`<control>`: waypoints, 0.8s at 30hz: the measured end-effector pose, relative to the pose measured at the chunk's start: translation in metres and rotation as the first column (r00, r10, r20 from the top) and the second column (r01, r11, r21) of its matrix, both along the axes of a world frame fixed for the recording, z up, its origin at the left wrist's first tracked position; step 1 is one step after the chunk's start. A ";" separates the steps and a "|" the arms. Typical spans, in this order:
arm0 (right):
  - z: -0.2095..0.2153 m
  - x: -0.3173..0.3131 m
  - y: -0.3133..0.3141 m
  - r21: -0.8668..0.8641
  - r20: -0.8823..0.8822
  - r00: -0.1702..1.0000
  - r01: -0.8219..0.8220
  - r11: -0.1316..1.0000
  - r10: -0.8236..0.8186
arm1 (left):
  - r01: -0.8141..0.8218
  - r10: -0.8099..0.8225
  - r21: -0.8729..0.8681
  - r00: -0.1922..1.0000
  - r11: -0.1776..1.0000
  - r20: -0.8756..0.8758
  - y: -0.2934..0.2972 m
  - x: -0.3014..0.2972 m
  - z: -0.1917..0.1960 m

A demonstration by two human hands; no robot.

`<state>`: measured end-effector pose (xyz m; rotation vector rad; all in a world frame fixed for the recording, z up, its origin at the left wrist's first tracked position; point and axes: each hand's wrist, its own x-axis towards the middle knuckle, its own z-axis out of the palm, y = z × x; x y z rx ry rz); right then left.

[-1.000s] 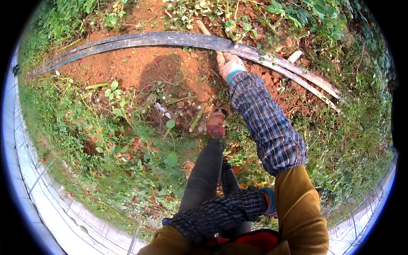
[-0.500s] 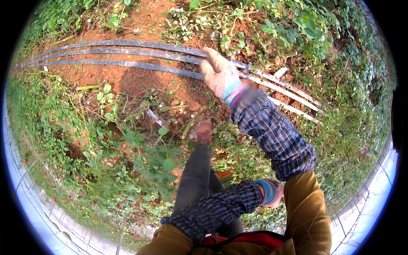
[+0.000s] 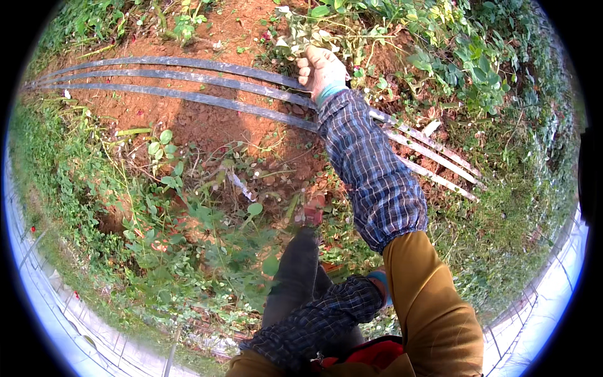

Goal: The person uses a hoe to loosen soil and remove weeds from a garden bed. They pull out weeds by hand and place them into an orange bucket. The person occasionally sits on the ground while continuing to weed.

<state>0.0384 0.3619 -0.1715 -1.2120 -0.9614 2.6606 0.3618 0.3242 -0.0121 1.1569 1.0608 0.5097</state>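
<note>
My right hand [image 3: 320,68], in a pale glove with a blue cuff, reaches over the far side of the black strips. Its fingers are curled closed around a clump of pale, wilted leaves [image 3: 306,39] at the edge of the greenery. Three long flat drip tapes [image 3: 207,80] run side by side across the soil, passing under my right wrist and forearm. My left forearm [image 3: 320,314], in a checked sleeve, is bent across my body. Only the blue cuff [image 3: 385,289] shows at its end; my right arm hides the left hand and its fingers.
Reddish bare soil [image 3: 207,119] lies around the tapes. Leafy green plants [image 3: 465,56] grow at the far right, and low weeds [image 3: 69,182] cover the left. My leg [image 3: 295,270] and shoe [image 3: 313,209] stand among stems. White sheeting [image 3: 69,314] edges the ground.
My right hand has moved from over the drip tapes to the far side, and its spread fingers have closed on the pale leaves. The left hand has slipped behind the right arm.
</note>
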 end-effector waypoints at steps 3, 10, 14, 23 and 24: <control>0.058 0.036 0.018 -0.082 -0.439 0.898 -0.058 0.995 0.017 | 0.017 -0.017 -0.020 1.000 1.000 -0.014 0.001 -0.008 0.008; 0.250 0.232 0.132 0.038 -0.642 0.747 -0.193 0.981 0.171 | -0.138 0.167 0.168 0.971 0.976 -0.171 0.000 0.010 0.013; 0.331 0.387 0.159 0.297 -0.264 0.815 -0.441 0.847 0.516 | -0.662 0.702 -0.265 0.572 0.701 0.425 -0.009 0.034 0.006; 0.352 0.677 0.035 0.646 0.732 0.680 -0.711 0.279 0.039 | 0.390 0.993 -0.917 0.043 0.085 0.111 -0.030 0.236 0.107; 0.361 0.714 0.014 0.650 0.755 0.655 -0.742 0.166 -0.027 | 0.711 0.997 -0.700 0.008 -0.061 -0.079 -0.045 0.268 0.120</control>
